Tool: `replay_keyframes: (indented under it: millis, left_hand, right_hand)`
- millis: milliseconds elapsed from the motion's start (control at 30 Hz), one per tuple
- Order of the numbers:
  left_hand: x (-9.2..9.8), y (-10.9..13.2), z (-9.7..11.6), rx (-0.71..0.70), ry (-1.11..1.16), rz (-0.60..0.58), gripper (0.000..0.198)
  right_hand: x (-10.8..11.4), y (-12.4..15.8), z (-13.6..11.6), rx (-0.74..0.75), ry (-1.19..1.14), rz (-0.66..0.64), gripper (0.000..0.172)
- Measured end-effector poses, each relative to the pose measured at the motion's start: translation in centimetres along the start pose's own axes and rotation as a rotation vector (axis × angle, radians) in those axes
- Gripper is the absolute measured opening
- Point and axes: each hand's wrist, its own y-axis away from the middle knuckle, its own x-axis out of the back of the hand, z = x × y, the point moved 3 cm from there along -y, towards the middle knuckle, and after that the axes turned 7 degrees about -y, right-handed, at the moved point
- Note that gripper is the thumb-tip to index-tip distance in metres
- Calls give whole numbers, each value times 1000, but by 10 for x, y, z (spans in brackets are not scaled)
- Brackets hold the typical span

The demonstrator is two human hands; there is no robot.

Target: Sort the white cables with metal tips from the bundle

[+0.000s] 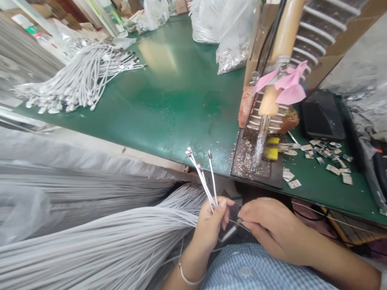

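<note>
Several white cables (202, 176) stand up from my left hand (213, 219), whose thumb and fingers are closed round them; small wire ends show at their tips. My right hand (269, 227) is pinched at the end of a cable with a white plug-like piece (229, 233), just right of my left hand. What exactly its fingertips press on is too small to see clearly. Beside my left wrist lies a thick bundle of long white cables (105, 237). Both hands are in front of the table's near edge, over my lap.
On the green table (181, 96), a soldering iron (267, 100) with pink cloth leans tip-down over a dark, solder-specked board (242, 161). A yellow sponge (271, 149), loose USB connectors (325, 151) and a black phone (323, 114) lie right. A cable pile (78, 76) lies far left.
</note>
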Motion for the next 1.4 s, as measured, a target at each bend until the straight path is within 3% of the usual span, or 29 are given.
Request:
replay_keyframes:
  millis: [100, 300, 400, 500, 600, 700, 833, 900, 967, 1167, 1267, 1400]
  left_hand:
    - [13, 5, -21, 30, 4, 41, 48]
    - [27, 13, -38, -2, -42, 50, 50]
    - [31, 16, -44, -2, -41, 29, 48]
    - [36, 17, -49, 3, 39, -2, 46]
    - [39, 16, -52, 20, 169, -16, 45]
    - [39, 12, -49, 12, 256, -24, 39]
    - [43, 9, -36, -150, 287, 36, 39]
    - [43, 9, -28, -201, 329, 19, 26]
    - [42, 10, -22, -208, 418, -39, 15]
    - [30, 15, -10, -294, 613, -182, 25]
    - [28, 16, -23, -261, 511, -171, 26]
    - [30, 20, -49, -168, 218, -104, 32]
  right_hand:
    - [-26, 3, 11, -107, -76, -183, 17]
    - [-71, -5, 35, -269, -219, -324, 21]
    - [-82, -12, 38, -288, -249, -438, 21]
    - [-85, -15, 40, -296, -253, -474, 15]
    - [-83, -13, 43, -381, -320, -421, 12]
    - [-80, -12, 48, -534, -447, -295, 21]
    - [-78, -12, 52, -722, -637, -266, 32]
    - [-77, -14, 52, -763, -701, -281, 34]
    - [-75, -15, 53, -763, -720, -289, 33]
    - [-70, -10, 61, -651, -429, -93, 15]
    - [-71, -12, 61, -684, -440, -34, 20]
    - [-73, -21, 54, -670, -583, -52, 31]
